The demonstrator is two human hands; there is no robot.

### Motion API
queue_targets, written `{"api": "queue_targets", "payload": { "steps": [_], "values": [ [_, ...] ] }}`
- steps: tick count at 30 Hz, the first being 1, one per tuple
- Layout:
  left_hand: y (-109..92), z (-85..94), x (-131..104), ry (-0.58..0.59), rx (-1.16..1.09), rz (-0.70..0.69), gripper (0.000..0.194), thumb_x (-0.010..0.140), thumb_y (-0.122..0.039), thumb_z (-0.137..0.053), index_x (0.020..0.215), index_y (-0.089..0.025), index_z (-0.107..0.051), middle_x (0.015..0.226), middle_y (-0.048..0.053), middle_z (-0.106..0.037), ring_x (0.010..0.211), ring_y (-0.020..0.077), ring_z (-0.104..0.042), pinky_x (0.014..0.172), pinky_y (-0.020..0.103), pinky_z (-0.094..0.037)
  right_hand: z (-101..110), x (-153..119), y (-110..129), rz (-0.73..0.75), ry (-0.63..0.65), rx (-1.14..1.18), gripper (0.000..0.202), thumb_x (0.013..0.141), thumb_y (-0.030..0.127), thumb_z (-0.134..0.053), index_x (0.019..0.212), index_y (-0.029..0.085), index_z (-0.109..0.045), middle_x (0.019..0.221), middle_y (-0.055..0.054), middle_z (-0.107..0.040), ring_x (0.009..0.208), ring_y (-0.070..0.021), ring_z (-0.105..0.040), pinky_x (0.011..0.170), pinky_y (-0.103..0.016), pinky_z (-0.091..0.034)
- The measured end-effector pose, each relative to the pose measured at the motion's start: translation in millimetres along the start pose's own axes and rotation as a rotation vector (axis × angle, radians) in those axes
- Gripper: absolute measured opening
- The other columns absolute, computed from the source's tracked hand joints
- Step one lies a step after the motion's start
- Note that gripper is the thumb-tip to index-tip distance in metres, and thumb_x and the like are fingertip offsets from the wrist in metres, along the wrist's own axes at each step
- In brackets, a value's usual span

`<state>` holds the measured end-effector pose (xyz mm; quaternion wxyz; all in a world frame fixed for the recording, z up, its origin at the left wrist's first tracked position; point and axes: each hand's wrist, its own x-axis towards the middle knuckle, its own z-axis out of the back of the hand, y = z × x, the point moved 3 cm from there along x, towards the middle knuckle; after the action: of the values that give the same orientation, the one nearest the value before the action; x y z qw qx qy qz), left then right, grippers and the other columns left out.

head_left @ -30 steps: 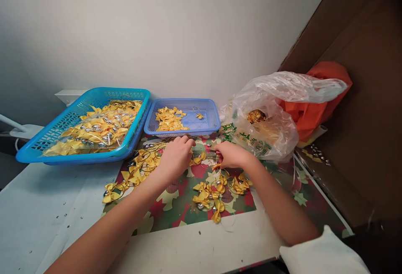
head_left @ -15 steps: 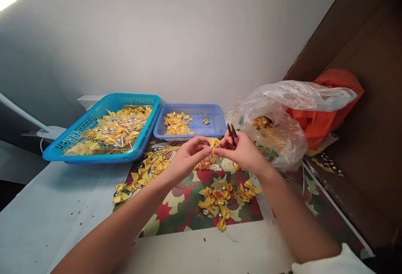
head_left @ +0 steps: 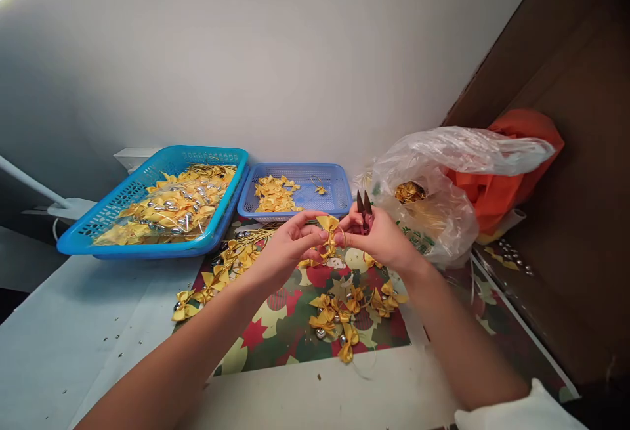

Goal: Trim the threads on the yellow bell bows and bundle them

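Between my two hands is a yellow ribbon bow (head_left: 328, 223) with a thin gold cord loop. My left hand (head_left: 296, 239) pinches the bow from the left with thumb and fingers. My right hand (head_left: 381, 236) has its thumb and fingertips at the bow's right side by the cord. A pair of dark thread snips (head_left: 365, 207) is also held in my right hand, blades pointing up. Below the hands lies a cluster of yellow bows (head_left: 352, 302) with silver bells. More bows with gold cords (head_left: 236, 262) lie to the left, partly behind my left forearm.
A turquoise basket (head_left: 79, 246) at the left holds bows and a clear bag of silver bells. Behind my hands stands a blue basket (head_left: 339, 210) with small bows. A clear plastic bag (head_left: 453, 220) and an orange bag (head_left: 492, 193) stand right, beside a brown panel (head_left: 566, 154).
The bow sits slightly more upright between my fingers, and its cord loop shows more clearly. Both hands keep their hold. The whole view has shifted a little.
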<state>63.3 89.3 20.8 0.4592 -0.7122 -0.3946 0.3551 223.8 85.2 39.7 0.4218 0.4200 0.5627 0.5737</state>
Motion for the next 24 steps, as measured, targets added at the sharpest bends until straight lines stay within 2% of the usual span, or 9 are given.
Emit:
{"api": "queue_targets", "payload": {
  "steps": [2, 5, 9, 13, 16, 19, 24],
  "values": [
    [-0.3, -1.0, -1.6, -0.019, 0.024, -0.028, 0.042, 0.072, -0.033, -0.077, 0.105, -0.02, -0.056, 0.071, -0.003, -0.062, 0.062, 0.0103, -0.058, 0.053, 0.022, -0.051, -0.6, -0.2, -0.7, 0.01, -0.025, 0.014, 0.054, 0.061, 0.036, -0.083, 0.07, 0.023, -0.031, 0.072, 0.003, -0.065, 0.069, -0.0145, -0.063, 0.069, -0.03, -0.05],
    [1.2, -1.6, -3.6, -0.023, 0.086, -0.022, 0.039, 0.071, -0.036, -0.079, 0.099, -0.02, -0.057, 0.074, -0.002, -0.065, 0.064, 0.0114, -0.061, 0.053, 0.022, -0.052, -4.6, -0.1, -2.2, 0.021, -0.051, -0.006, 0.053, 0.065, 0.037, -0.081, 0.07, 0.023, -0.029, 0.068, 0.004, -0.063, 0.064, -0.0136, -0.061, 0.066, -0.03, -0.049],
    [2.2, 1.3, -2.9, -0.025, 0.046, 0.017, 0.037, 0.068, -0.033, -0.081, 0.091, -0.018, -0.056, 0.067, -0.003, -0.064, 0.058, 0.0105, -0.062, 0.056, 0.022, -0.053, -0.6, -3.2, 0.5, 0.042, -0.066, -0.242, 0.044, 0.076, 0.042, -0.071, 0.074, 0.023, -0.031, 0.074, 0.005, -0.058, 0.059, -0.0099, -0.051, 0.057, -0.026, -0.041],
    [-1.2, 4.2, -1.6, -0.078, -0.013, 0.033, 0.035, 0.069, -0.029, -0.08, 0.09, -0.017, -0.056, 0.068, -0.003, -0.063, 0.055, 0.0076, -0.06, 0.055, 0.019, -0.052, 18.2, -13.8, 12.4, -0.017, 0.079, -0.604, 0.034, 0.092, 0.054, -0.048, 0.08, 0.022, -0.04, 0.074, 0.004, -0.048, 0.063, -0.0117, -0.043, 0.058, -0.026, -0.034],
    [-2.5, 3.6, -2.0, -0.091, -0.043, 0.044, 0.043, 0.069, -0.026, -0.08, 0.102, -0.018, -0.053, 0.069, -0.003, -0.064, 0.056, 0.0082, -0.06, 0.055, 0.02, -0.051, 25.4, -21.3, 22.8, -0.037, 0.229, -0.694, 0.037, 0.098, 0.053, -0.034, 0.083, 0.021, -0.047, 0.078, 0.002, -0.05, 0.069, -0.013, -0.045, 0.063, -0.027, -0.036],
    [-1.6, 0.0, -3.1, -0.03, -0.018, 0.063, 0.043, 0.07, -0.03, -0.079, 0.103, -0.018, -0.053, 0.07, -0.002, -0.065, 0.055, 0.0087, -0.06, 0.055, 0.021, -0.051, 19.6, -21.8, 30.0, 0.058, 0.246, -0.732, 0.03, 0.098, 0.046, -0.039, 0.09, 0.021, -0.054, 0.081, 0.002, -0.054, 0.071, -0.0128, -0.047, 0.065, -0.026, -0.036],
    [-0.9, -4.2, -5.4, 0.029, 0.015, 0.102, 0.04, 0.068, -0.033, -0.081, 0.095, -0.017, -0.056, 0.066, -0.004, -0.061, 0.056, 0.0086, -0.059, 0.056, 0.021, -0.05, 10.9, -16.2, 29.5, 0.175, 0.099, -0.888, 0.022, 0.094, 0.04, -0.049, 0.096, 0.021, -0.06, 0.076, 0.002, -0.059, 0.067, -0.0122, -0.048, 0.06, -0.025, -0.032]
  ]
}}
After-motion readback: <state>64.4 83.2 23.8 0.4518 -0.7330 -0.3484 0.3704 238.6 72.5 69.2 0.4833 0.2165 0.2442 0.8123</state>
